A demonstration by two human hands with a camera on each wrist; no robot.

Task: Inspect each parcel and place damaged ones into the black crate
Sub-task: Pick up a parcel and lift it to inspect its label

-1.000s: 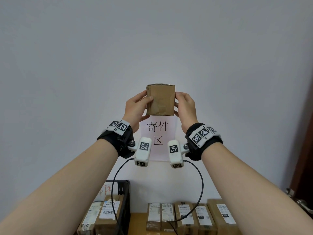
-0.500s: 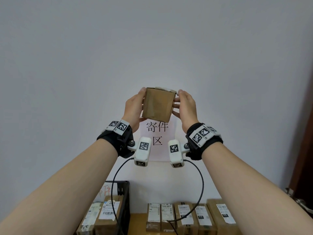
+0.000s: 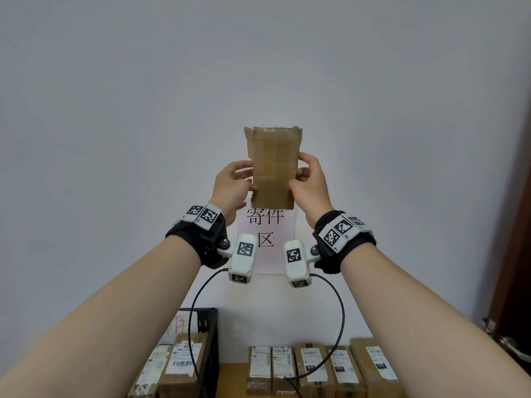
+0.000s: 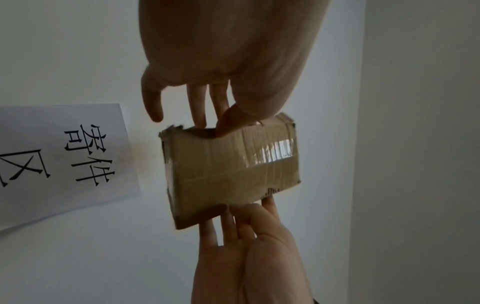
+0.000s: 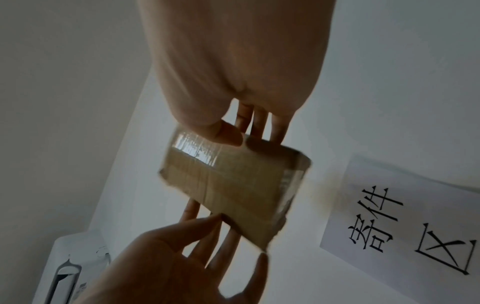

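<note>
I hold a small brown cardboard parcel (image 3: 273, 168) up in front of the wall, standing on end with its taped face toward me. Its top edge is ragged, and a corner looks torn in the left wrist view, on the parcel (image 4: 231, 170). My left hand (image 3: 245, 178) pinches its left edge between thumb and fingers; my right hand (image 3: 301, 172) pinches the right edge. The wrist views show the left hand (image 4: 211, 125) and the right hand (image 5: 241, 135) gripping opposite sides of the parcel (image 5: 228, 185). The black crate (image 3: 208, 340) sits low on the left with parcels in it.
A row of labelled cardboard parcels (image 3: 316, 366) lines the wooden table against the wall, right of the crate. A paper sign (image 3: 265, 228) with black characters hangs on the wall behind the held parcel. A dark door with a handle (image 3: 508, 343) is at the right.
The parcel has been turned in my hands from its short side to its long taped face, now standing upright and higher. Both hands have shifted to grip its lower sides.
</note>
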